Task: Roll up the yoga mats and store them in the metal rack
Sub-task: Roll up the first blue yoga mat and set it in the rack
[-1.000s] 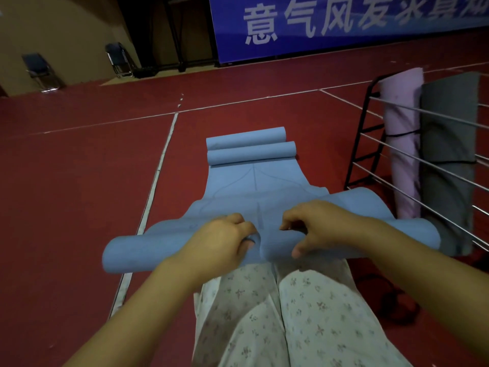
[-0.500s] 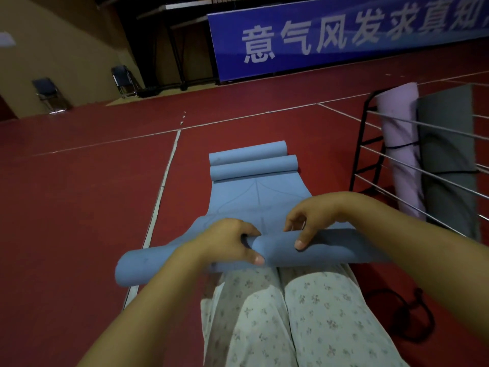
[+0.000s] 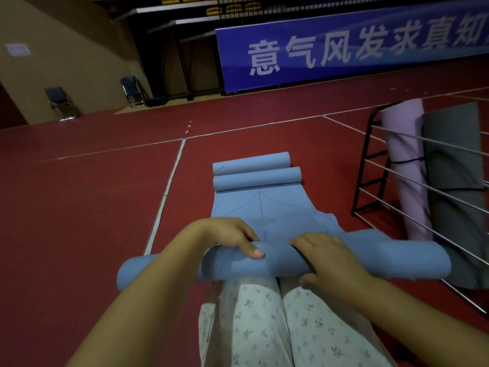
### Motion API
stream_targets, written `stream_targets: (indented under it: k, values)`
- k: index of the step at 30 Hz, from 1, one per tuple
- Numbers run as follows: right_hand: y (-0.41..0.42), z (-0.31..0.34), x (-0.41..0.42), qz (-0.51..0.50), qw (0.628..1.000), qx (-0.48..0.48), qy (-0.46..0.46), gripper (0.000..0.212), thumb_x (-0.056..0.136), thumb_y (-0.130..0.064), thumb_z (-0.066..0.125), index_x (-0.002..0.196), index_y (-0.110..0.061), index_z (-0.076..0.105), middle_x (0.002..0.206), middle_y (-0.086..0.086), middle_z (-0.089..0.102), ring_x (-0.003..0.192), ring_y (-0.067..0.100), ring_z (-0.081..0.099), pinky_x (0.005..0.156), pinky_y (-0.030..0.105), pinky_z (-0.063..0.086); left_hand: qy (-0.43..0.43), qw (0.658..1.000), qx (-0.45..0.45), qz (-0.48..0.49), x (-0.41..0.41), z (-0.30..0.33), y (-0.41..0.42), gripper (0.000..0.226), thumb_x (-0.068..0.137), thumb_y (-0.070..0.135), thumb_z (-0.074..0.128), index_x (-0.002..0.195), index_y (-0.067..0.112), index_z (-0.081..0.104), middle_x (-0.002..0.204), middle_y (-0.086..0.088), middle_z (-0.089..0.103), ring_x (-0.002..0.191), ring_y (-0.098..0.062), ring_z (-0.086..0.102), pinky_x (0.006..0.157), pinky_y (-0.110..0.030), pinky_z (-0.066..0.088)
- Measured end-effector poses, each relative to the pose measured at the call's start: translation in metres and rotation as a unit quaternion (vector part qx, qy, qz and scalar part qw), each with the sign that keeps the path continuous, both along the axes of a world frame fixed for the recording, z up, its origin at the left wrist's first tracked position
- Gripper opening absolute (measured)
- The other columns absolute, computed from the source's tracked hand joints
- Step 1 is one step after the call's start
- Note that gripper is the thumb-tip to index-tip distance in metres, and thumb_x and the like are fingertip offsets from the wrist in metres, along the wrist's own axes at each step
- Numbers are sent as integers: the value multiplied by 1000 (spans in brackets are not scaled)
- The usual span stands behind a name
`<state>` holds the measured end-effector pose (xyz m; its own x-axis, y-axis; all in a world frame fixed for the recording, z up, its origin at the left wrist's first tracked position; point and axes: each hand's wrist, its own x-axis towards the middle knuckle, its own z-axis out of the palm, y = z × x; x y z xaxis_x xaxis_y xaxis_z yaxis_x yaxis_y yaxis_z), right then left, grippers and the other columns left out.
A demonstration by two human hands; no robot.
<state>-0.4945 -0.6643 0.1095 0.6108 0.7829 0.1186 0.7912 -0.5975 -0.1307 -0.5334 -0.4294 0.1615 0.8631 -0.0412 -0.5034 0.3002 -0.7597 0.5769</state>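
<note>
The blue yoga mat [image 3: 267, 213] lies on the red floor [image 3: 79, 207], just beside the metal rack [image 3: 391, 181], with its near end wound into a roll under both hands. The left hand [image 3: 225, 234] curls over the top of the roll, thumb along its near face, gripping it; the right hand [image 3: 328, 258] lies flatter on the roll, fingers spread and pressing down rather than clasping. The mat's far end, away from the rack's foot, curls into two small tubes of its own.

The step in hand looks like rolling the mat away from the knees. To do it well, both hands should press evenly and move together, so the roll stays tight and its ends stay square; the end nearer the rack already looks ragged and wider, which suggests the layers are drifting. The curled far end will want flattening before the roll reaches it. A pink mat [image 3: 404, 165] and a grey mat [image 3: 455, 160] already stand in the rack.
</note>
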Motion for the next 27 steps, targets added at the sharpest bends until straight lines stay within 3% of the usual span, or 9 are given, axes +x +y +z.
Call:
stream_targets:
  k: [4, 8, 10, 12, 14, 17, 20, 24, 27]
  values:
    - [3, 8, 21, 30, 998, 14, 53, 63, 68, -43, 77, 123, -26, 52, 119, -5, 55, 110, 17, 53, 92, 35, 41, 33, 999, -32, 18, 8, -2, 4, 28, 81, 28, 73, 105, 14, 70, 99, 1, 71, 92, -15, 67, 80, -25, 54]
    - [7, 15, 33, 55, 995, -6, 88, 60, 66, -44, 79, 118, -26, 54, 112, -6, 57, 102, 14, 55, 84, 32, 45, 38, 999, 21, -3, 10, -2, 7, 55, 80, 39, 72, 130, 22, 55, 118, 3, 61, 114, -17, 57, 101, -31, 44]
    - [8, 19, 39, 63, 992, -8, 109, 54, 66, -45, 79, 112, -28, 56, 108, -10, 58, 98, 11, 55, 83, 31, 45, -42, 995, 92, -18, 8, -2, 8, 71, 77, 44, 74, 138, 26, 45, 127, 4, 55, 119, -14, 52, 106, -32, 39]
    - [10, 25, 45, 65, 988, -13, 141, 50, 66, -44, 80, 108, -30, 57, 105, -13, 59, 96, 9, 55, 83, 30, 46, -161, 973, 158, -40, -1, -7, 3, 64, 81, 41, 72, 137, 23, 46, 126, 3, 54, 116, -13, 52, 102, -32, 41]
    - [15, 29, 53, 73, 984, -37, 160, 49, 65, -45, 80, 105, -31, 58, 104, -13, 60, 96, 9, 56, 83, 32, 48, -295, 925, 229, -66, -16, -22, -5, 42, 89, 39, 57, 126, 20, 57, 114, -2, 57, 105, -20, 58, 91, -36, 47]
    - [24, 34, 67, 81, 977, -78, 180, 49, 62, -46, 82, 102, -33, 57, 104, -13, 62, 95, 10, 58, 84, 33, 50, -399, 869, 285, -69, -39, -49, -16, 49, 83, 48, 41, 112, 16, 64, 99, -7, 62, 86, -31, 62, 73, -40, 53]
    - [33, 41, 78, 72, 967, -119, 215, 52, 62, -46, 83, 106, -34, 58, 108, -12, 62, 97, 10, 59, 89, 34, 51, -382, 869, 310, -50, -41, -63, -18, 70, 69, 62, 47, 119, 16, 59, 105, -6, 61, 91, -29, 61, 76, -41, 53]
    - [45, 54, 87, 51, 952, -176, 246, 47, 68, -45, 82, 107, -35, 58, 112, -12, 59, 103, 11, 57, 94, 30, 48, -330, 907, 260, -23, -26, -54, -13, 69, 71, 49, 69, 132, 21, 52, 121, -5, 55, 110, -27, 54, 92, -36, 43]
    - [48, 57, 92, 34, 937, -191, 291, 36, 70, -43, 80, 100, -38, 60, 112, -10, 61, 102, 12, 60, 93, 34, 51, -305, 926, 222, -35, -15, -45, -6, 68, 72, 42, 78, 132, 24, 52, 121, -2, 56, 109, -21, 54, 92, -30, 42]
